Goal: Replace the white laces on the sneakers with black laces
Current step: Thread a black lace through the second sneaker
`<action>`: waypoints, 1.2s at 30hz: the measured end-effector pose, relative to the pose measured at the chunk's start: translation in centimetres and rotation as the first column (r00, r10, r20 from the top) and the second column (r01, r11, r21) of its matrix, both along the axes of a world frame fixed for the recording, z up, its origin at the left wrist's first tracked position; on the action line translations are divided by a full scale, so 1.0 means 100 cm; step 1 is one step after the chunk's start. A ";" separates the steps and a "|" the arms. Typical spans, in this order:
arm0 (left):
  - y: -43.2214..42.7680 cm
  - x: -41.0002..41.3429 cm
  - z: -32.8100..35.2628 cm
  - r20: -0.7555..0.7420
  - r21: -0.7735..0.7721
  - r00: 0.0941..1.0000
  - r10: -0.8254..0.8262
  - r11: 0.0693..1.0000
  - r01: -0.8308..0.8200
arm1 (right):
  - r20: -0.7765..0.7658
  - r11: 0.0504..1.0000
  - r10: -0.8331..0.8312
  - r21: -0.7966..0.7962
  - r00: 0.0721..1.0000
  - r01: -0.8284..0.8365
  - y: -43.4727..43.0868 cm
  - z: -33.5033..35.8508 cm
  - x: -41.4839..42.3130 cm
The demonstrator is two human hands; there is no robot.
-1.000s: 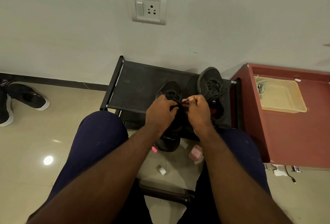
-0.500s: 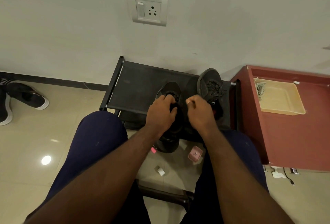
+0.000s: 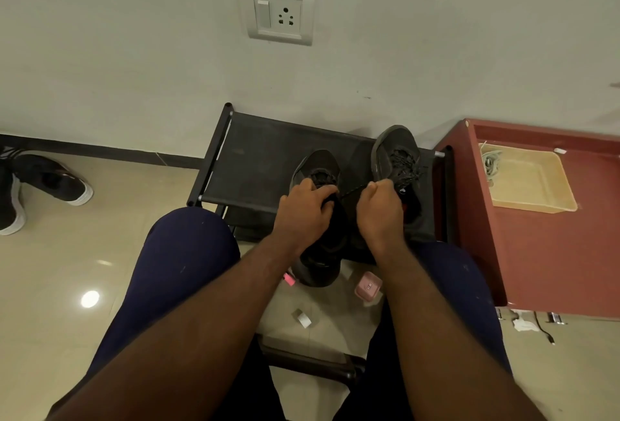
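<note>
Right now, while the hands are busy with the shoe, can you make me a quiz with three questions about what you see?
1. Where is the tan tray?
A. on the red cabinet
B. on the floor
C. on a chair

2. What colour is the lace stretched between the two hands?
A. white
B. black
C. pink

3. What is the right hand doing?
A. lying flat and open
B. holding a cup
C. pinching the lace

Answers:
1 A, the tray sits on the cabinet's top.
2 B, the lace is as dark as the sneaker that the left hand holds.
3 C, its fingers are curled round the lace's end.
</note>
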State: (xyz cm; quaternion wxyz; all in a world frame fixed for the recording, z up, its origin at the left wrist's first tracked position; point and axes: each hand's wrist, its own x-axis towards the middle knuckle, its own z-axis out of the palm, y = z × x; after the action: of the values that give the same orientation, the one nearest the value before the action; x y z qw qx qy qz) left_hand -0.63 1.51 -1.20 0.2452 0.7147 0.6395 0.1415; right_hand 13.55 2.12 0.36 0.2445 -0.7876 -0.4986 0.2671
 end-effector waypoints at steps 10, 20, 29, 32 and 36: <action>-0.001 0.005 0.001 -0.067 0.035 0.996 0.062 0.998 -0.059 | -0.818 0.962 -0.258 -0.165 0.514 0.219 0.002 0.023 0.005; -0.004 0.005 0.002 0.002 -0.013 0.999 0.045 0.999 -0.045 | 0.019 0.879 0.455 -0.171 0.890 -0.445 -0.003 0.011 0.003; -0.006 0.004 0.001 0.007 -0.021 0.999 0.050 0.999 -0.049 | 0.173 0.868 0.482 -0.230 0.859 -0.440 -0.004 0.008 0.000; -0.004 0.004 0.001 0.025 -0.024 0.997 0.069 0.997 -0.069 | 0.147 0.951 0.308 -0.055 0.940 -0.303 -0.007 0.010 -0.004; -0.004 0.004 0.002 0.038 -0.019 0.997 0.068 0.998 -0.067 | -0.455 0.983 -0.169 -0.009 0.874 0.185 0.003 0.017 0.000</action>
State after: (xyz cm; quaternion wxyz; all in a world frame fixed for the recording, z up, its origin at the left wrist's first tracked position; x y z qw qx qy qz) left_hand -0.24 1.14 -1.01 0.2587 0.6876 0.6598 0.1578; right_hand 13.56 2.40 2.05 0.3913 -0.7413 -0.3580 0.4114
